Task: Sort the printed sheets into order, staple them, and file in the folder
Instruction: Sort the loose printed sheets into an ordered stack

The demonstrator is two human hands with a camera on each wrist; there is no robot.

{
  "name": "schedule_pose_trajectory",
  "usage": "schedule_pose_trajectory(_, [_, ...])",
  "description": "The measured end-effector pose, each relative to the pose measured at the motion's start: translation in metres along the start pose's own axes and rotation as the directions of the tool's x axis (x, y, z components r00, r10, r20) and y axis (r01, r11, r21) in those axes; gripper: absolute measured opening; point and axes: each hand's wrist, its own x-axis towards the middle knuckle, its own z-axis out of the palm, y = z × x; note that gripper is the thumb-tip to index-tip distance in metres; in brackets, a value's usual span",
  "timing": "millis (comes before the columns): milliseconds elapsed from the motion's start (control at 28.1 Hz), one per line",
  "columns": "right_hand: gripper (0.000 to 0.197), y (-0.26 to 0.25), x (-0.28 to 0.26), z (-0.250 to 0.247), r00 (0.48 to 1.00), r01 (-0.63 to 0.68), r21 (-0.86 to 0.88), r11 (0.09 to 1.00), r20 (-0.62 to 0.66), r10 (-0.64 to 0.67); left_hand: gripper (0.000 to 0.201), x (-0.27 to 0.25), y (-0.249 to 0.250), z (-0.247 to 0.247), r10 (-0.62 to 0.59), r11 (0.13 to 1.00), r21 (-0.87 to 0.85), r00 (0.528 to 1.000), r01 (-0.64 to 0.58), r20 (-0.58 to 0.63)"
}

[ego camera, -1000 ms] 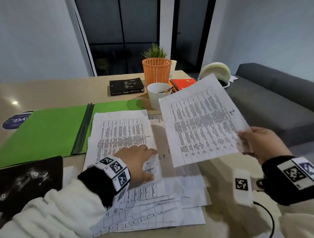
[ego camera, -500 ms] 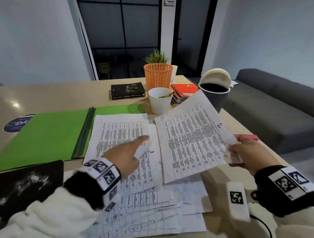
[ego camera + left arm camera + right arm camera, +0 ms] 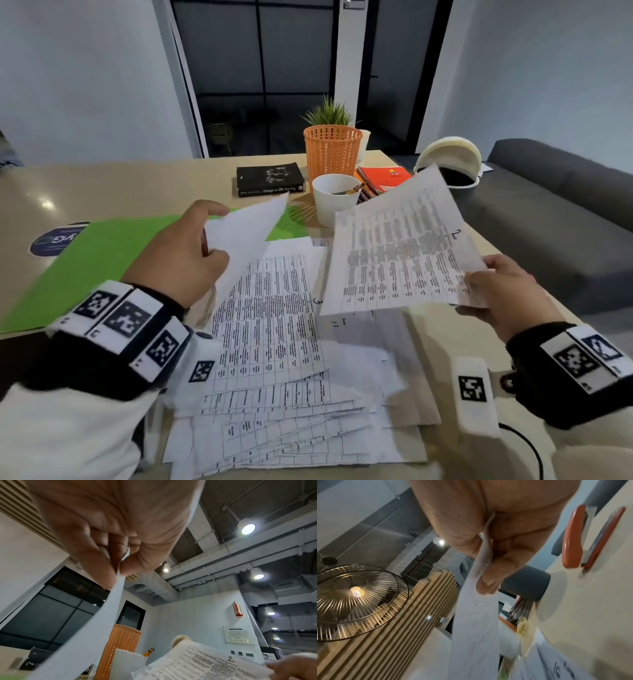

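My left hand (image 3: 191, 250) pinches a printed sheet (image 3: 245, 236) by its edge and holds it lifted with its blank back toward me; the pinch between thumb and fingers (image 3: 120, 563) shows in the left wrist view. My right hand (image 3: 503, 294) grips the lower right edge of the sheet marked 2 (image 3: 397, 250) in the air over the table. Below lies a loose pile of printed sheets (image 3: 274, 342), the top one marked 3. The open green folder (image 3: 99, 253) lies to the left of the pile. An orange stapler (image 3: 573, 536) rests on the table by my right hand.
At the back stand a white cup (image 3: 334, 198) with pencils, an orange mesh basket (image 3: 332, 150) with a plant, a black book (image 3: 270, 178) and an orange notebook (image 3: 387, 176). A lidded bin (image 3: 448, 164) and grey sofa (image 3: 555, 205) are off the right edge.
My left hand has picked the top sheet off the pile and lifted it up and to the left, turning its back to me. The sheet marked 2 stays in my right hand.
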Motion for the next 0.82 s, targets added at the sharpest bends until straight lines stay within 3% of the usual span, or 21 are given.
schedule_pose_trajectory(214, [0.017, 0.003, -0.011, 0.035, 0.969, -0.083, -0.083, 0.993, 0.228, 0.1, 0.045, -0.008, 0.002, -0.002, 0.046, 0.999, 0.005, 0.999, -0.046, -0.02])
schedule_pose_trajectory(392, [0.015, 0.011, -0.016, 0.076, 0.909, -0.113, -0.207, 0.972, 0.372, 0.186, 0.032, -0.016, 0.008, -0.002, 0.083, 0.996, 0.033, 0.995, -0.086, 0.059])
schedule_pose_trajectory(606, [0.01, 0.013, -0.023, 0.1, 0.833, 0.009, -0.443, 0.896, 0.499, 0.239, 0.031, -0.024, 0.012, 0.018, 0.164, 0.973, 0.122, 0.957, -0.198, 0.241])
schedule_pose_trajectory(819, [0.017, 0.018, -0.029, 0.101, 0.717, 0.182, -0.598, 0.781, 0.624, 0.31, 0.032, -0.041, 0.024, 0.053, 0.277, 0.903, 0.187, 0.857, -0.387, 0.436])
